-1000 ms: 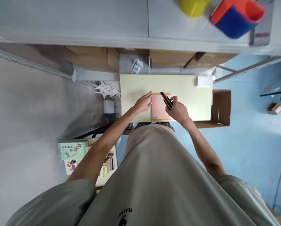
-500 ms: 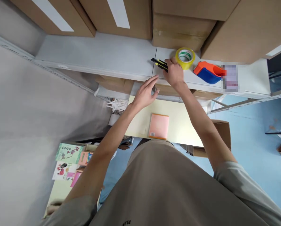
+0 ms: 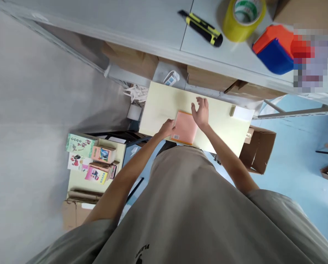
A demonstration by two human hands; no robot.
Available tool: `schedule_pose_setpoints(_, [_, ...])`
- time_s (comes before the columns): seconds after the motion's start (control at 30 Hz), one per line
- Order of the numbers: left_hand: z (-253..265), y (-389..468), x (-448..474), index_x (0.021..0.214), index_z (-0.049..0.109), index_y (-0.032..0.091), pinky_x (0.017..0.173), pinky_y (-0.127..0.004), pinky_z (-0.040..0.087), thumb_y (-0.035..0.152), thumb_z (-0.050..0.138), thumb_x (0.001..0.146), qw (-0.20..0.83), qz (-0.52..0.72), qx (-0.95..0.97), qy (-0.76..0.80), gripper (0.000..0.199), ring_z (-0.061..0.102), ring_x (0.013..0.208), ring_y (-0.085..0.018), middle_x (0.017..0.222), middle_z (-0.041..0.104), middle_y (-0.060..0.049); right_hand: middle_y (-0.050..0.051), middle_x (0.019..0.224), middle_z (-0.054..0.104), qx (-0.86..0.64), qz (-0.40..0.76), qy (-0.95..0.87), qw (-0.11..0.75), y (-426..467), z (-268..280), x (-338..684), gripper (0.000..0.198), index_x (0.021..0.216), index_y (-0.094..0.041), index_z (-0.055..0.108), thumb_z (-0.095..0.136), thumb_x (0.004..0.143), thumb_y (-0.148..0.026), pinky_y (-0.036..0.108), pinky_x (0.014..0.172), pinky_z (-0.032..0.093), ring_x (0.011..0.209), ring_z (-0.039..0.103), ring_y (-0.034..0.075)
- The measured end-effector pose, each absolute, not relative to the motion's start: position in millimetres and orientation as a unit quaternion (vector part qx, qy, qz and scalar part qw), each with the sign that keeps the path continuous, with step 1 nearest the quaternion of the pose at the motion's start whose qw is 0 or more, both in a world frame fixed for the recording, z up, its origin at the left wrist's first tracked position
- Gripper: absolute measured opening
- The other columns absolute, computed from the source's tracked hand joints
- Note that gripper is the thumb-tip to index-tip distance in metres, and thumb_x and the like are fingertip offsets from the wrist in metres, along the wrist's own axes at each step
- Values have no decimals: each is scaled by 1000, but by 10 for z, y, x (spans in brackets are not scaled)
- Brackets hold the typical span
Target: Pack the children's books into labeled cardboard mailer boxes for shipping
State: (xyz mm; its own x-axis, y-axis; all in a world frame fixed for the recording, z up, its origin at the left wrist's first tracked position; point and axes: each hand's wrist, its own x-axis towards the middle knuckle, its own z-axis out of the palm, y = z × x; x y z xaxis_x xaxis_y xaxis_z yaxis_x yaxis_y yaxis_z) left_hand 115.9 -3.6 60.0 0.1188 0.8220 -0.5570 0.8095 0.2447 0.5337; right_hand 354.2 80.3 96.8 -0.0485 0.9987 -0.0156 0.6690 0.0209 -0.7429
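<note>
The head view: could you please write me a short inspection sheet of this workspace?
Surface: pale yellow table, with a grey shelf above its far side.
Work items: pink book lying flat on the table, a white label at one corner.
Clutter: small white box at the table's right end; cutter, yellow tape roll and orange-and-blue tape dispenser on the shelf.
Hands: left hand at the book's left edge, grip unclear; right hand by its far right corner, fingers loosely bent, holding nothing.
Cables: nothing seen for certain.
Surroundings: open cardboard box past the table's right end; books on a surface to the left.
</note>
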Motion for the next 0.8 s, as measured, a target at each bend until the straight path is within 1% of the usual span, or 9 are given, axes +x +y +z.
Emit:
schedule_pose_setpoints(0.1, [371,-344,1311,155,70,5,133,-55,55,14,71,103,448,-15,591,670,53,73,148,-43,158,68,-32,30,156,67,-748,447,-464,161,38,402,3720,49,150,-17,61,70,107,-39,60,130,56,145,71,39])
schedule_pose_setpoints(0.17, [285,-422,1390,161,65,3,138,-53,51,14,72,103,450,-6,566,690,60,69,155,-43,165,63,-33,28,151,73,-769,507,-367,132,-252,186,3798,51,145,-18,63,75,100,-39,57,124,60,138,75,38])
schedule_pose_setpoints(0.3, [197,-417,1477,164,63,9,137,-54,52,16,78,100,450,7,495,743,66,70,155,-42,169,61,-30,17,126,82,-758,556,-308,146,-410,5,3851,39,121,-22,68,80,93,-47,44,104,65,118,78,32])
schedule_pose_setpoints(0.4, [176,-406,1552,164,64,12,136,-54,53,17,80,98,455,9,478,751,68,70,154,-42,171,59,-28,10,106,80,-738,587,-282,175,-392,-71,3890,33,101,-24,68,84,86,-49,38,89,63,103,75,28])
schedule_pose_setpoints(0.47, [166,-417,1653,164,65,12,136,-52,53,15,80,97,470,17,468,749,68,70,153,-41,171,59,-27,6,97,77,-724,604,-267,200,-396,-107,3939,33,94,-25,66,86,81,-48,37,82,61,96,71,26])
schedule_pose_setpoints(0.53, [155,-434,1796,163,66,10,136,-51,54,14,78,98,484,27,460,744,67,72,151,-40,170,60,-26,5,97,76,-710,616,-250,231,-425,-117,4013,37,95,-27,63,87,76,-47,36,80,61,94,70,25])
schedule_pose_setpoints(0.63, [143,-448,2023,163,67,11,136,-49,54,14,77,98,495,39,457,739,66,73,150,-38,169,62,-26,4,101,79,-683,638,-231,270,-506,-64,4174,48,106,-28,64,87,72,-52,35,77,62,97,71,26])
schedule_pose_setpoints(0.73, [158,-438,2164,159,70,12,137,-50,53,15,79,97,503,56,445,739,63,75,149,-38,170,63,-25,2,98,79,-653,668,-228,274,-588,52,4363,58,110,-28,67,91,66,-57,35,71,62,92,72,26])
schedule_pose_setpoints(0.8, [188,-429,2196,153,73,12,134,-50,55,17,80,97,514,70,433,737,57,77,145,-38,169,66,-26,1,95,79,-636,683,-237,268,-613,142,4464,62,109,-27,70,95,62,-59,36,70,63,89,73,25])
